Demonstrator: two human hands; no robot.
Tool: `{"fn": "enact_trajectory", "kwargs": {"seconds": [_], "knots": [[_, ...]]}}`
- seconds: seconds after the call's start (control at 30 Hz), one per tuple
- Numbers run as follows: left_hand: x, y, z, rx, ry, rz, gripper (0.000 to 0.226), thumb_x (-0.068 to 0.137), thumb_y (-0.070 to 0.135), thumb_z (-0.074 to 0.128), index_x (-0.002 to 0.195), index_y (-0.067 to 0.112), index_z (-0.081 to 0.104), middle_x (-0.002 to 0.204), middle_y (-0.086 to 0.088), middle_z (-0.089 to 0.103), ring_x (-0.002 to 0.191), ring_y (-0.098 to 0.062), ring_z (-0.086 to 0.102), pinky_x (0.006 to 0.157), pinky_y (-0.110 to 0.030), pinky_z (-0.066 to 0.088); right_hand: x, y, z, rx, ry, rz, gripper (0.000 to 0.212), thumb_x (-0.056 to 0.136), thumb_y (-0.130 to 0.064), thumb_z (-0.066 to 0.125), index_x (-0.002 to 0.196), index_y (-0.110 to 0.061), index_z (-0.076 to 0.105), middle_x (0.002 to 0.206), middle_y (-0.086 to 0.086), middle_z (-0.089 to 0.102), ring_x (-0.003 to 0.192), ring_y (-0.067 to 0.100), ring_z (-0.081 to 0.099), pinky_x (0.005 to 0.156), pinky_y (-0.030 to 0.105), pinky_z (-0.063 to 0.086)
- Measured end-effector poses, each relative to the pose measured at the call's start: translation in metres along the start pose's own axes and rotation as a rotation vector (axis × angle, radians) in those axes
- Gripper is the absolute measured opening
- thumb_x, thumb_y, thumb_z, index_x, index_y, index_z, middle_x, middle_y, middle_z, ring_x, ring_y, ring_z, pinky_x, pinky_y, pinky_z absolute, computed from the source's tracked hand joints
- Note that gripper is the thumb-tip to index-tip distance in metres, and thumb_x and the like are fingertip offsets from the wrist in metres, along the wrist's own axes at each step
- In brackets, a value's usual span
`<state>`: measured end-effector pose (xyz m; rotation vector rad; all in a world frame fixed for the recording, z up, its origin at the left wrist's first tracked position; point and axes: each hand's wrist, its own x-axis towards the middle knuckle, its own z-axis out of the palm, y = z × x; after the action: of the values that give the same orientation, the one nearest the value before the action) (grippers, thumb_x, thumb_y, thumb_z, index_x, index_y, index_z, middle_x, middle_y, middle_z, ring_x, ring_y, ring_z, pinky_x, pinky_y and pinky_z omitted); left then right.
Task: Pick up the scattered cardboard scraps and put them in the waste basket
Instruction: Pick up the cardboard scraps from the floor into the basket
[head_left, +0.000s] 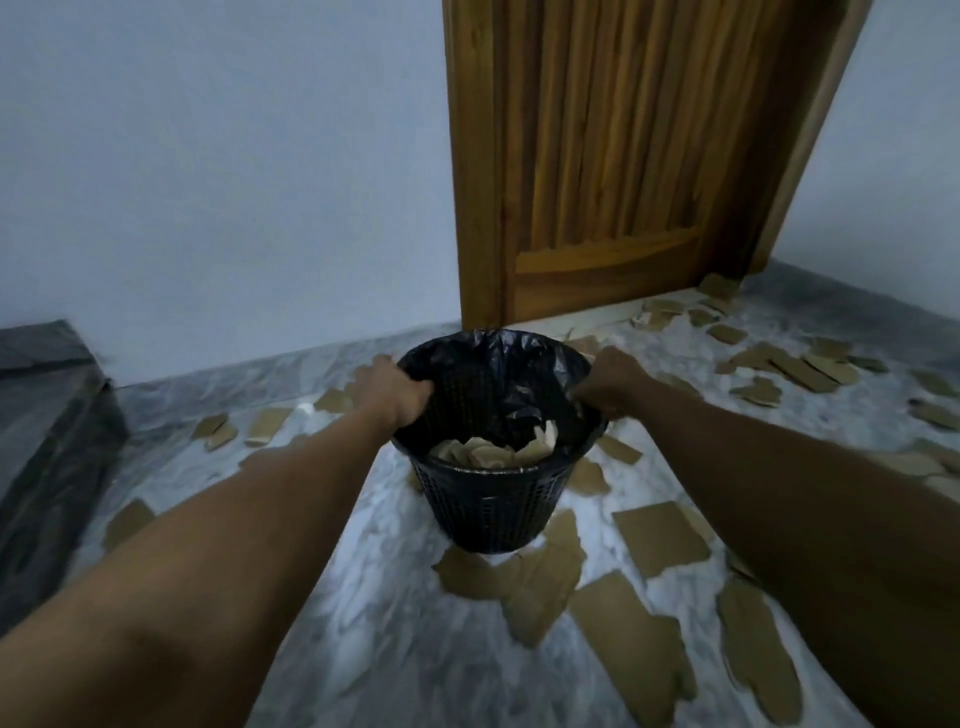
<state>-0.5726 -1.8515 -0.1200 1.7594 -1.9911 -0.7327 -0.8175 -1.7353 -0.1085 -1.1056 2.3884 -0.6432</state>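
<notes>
left hand (390, 391) grips waste basket (488, 499) rim | right hand (610, 384) grips opposite rim

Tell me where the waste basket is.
The waste basket is centre of the head view, rim gripped by left hand and right hand, before the wooden door.

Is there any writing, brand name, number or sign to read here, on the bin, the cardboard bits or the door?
No text can be read anywhere in this view.
The waste basket and its black liner: no label or brand shows.
The cardboard scraps: plain brown, no print visible; the far ones are blurred.
The wooden door and wall: no sign or number.
</notes>
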Motion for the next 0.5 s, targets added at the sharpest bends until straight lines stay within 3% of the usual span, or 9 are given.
{"fn": "enact_trajectory", "kwargs": {"seconds": [0.07,0.13,0.2,0.3,0.4,0.5], "knots": [[-0.007,-0.018,0.011,-0.114,-0.198,-0.195,0.064,0.093,0.038,0.06,0.142,0.001,0.041,0.138,-0.022,0.048,0.117,-0.043,0.054,0.083,-0.044,0.052,0.0,0.026,0.012,0.106,-0.183,0.177,0.034,0.089,-0.017,0.072,0.112,0.004,0.057,0.114,0.023,0.06,0.077,0.032,0.064,0.06,0.038,0.057],[-0.016,-0.028,0.02,-0.285,-0.434,-0.281,0.046,0.101,0.028,0.048,0.137,0.0,0.046,0.134,-0.02,0.049,0.102,-0.044,0.062,0.074,-0.049,0.057,-0.007,0.036,0.022,0.331,-0.405,0.307,0.046,0.098,-0.017,0.058,0.137,0.003,0.043,0.137,0.029,0.05,0.093,0.035,0.065,0.065,0.042,0.061],[-0.014,-0.028,0.022,-0.411,-0.459,-0.281,0.029,0.101,0.01,0.041,0.122,-0.004,0.056,0.122,-0.021,0.057,0.085,-0.04,0.067,0.064,-0.046,0.061,-0.008,0.039,0.025,0.565,-0.477,0.338,0.048,0.103,-0.01,0.047,0.145,0.006,0.031,0.136,0.034,0.048,0.097,0.038,0.065,0.063,0.043,0.061],[-0.001,-0.007,0.017,-0.544,-0.4,-0.226,0.024,0.1,0.001,0.038,0.11,-0.003,0.06,0.116,-0.022,0.062,0.085,-0.035,0.067,0.065,-0.046,0.063,0.0,0.041,0.011,0.781,-0.416,0.346,0.038,0.104,-0.006,0.042,0.139,0.009,0.039,0.108,0.03,0.06,0.087,0.038,0.065,0.076,0.045,0.061],[0.001,0.042,0.014,-0.641,-0.36,-0.096,0.017,0.1,-0.001,0.044,0.099,0.003,0.061,0.106,-0.016,0.061,0.083,-0.028,0.063,0.06,-0.042,0.062,0.011,0.047,-0.018,0.909,-0.255,0.322,0.031,0.103,-0.003,0.044,0.131,0.006,0.047,0.118,0.029,0.059,0.082,0.037,0.066,0.05,0.041,0.06],[-0.007,0.1,0.027,-0.766,-0.252,0.021,0.005,0.093,-0.001,0.059,0.097,0.001,0.063,0.089,-0.014,0.065,0.076,-0.029,0.065,0.065,-0.044,0.062,0.025,0.066,-0.036,1.045,-0.02,0.316,0.022,0.1,0.0,0.047,0.12,0.006,0.055,0.107,0.023,0.062,0.078,0.033,0.065,0.041,0.035,0.056]]}}
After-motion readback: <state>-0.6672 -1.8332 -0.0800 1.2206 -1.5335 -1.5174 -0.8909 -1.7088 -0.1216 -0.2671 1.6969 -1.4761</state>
